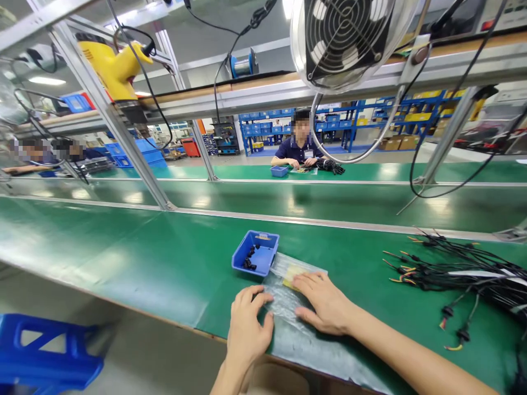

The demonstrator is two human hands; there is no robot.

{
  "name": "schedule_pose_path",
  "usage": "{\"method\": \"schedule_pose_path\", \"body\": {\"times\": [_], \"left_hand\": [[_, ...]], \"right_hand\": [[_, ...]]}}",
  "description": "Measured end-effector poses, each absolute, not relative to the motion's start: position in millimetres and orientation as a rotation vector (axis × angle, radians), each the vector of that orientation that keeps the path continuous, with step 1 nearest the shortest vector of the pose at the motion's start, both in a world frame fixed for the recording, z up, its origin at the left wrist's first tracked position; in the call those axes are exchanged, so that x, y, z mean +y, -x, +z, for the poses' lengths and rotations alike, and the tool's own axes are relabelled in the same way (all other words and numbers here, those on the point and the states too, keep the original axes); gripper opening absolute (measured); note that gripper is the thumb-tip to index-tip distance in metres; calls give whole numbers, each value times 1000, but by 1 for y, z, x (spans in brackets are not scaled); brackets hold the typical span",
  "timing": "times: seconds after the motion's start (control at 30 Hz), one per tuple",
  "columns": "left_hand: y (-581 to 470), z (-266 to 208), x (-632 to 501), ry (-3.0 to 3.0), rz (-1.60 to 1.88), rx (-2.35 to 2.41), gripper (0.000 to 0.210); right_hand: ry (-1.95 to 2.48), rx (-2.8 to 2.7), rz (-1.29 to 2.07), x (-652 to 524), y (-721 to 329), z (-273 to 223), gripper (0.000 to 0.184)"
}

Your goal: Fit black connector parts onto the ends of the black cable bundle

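Note:
A clear plastic bag [284, 307] lies flat on the green bench top, with a yellow piece [291, 274] showing at its upper part. My right hand [325, 304] rests on the bag, fingers stretched over the yellow piece and thumb apart. At the bag's left edge is my left hand [250, 323], its fingers curved and spread from the thumb, with nothing visible in it. Just beyond the hands stands a blue bin [263, 255] holding several small black parts [249, 262]. It sits close against the bag's far left corner.
A bundle of black cables [465, 274] with bare coloured ends lies at right. A fan [348, 38] and a yellow heat gun [113, 68] hang overhead. A metal post [119, 131] rises at left. A blue stool [49, 351] stands below. Across the bench sits a co-worker [300, 148].

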State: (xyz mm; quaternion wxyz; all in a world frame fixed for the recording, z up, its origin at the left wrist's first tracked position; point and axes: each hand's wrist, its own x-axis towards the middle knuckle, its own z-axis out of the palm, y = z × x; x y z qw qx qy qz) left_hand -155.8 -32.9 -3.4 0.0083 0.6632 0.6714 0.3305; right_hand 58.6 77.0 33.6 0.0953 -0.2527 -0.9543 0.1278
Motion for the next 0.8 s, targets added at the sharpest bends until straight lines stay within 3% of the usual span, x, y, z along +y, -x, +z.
{"method": "schedule_pose_path", "body": {"times": [0.17,0.27,0.57,0.73,0.8], "left_hand": [[158,1,-25,-2102,934,1997,22],[158,3,-23,-2186,903,1925,20],[159,9,-38,-2399,749,1819,39],[154,34,-39,-2176,613,1854,44],[152,48,-29,-2097,567,1863,44]], "right_hand": [[882,-2803,246,95,-45,34,20],[891,-2817,208,100,-38,26,12],[1048,-2781,351,93,-32,10,25],[1122,-2811,550,89,-35,36,24],[1105,-2854,657,85,-38,52,37]]}}
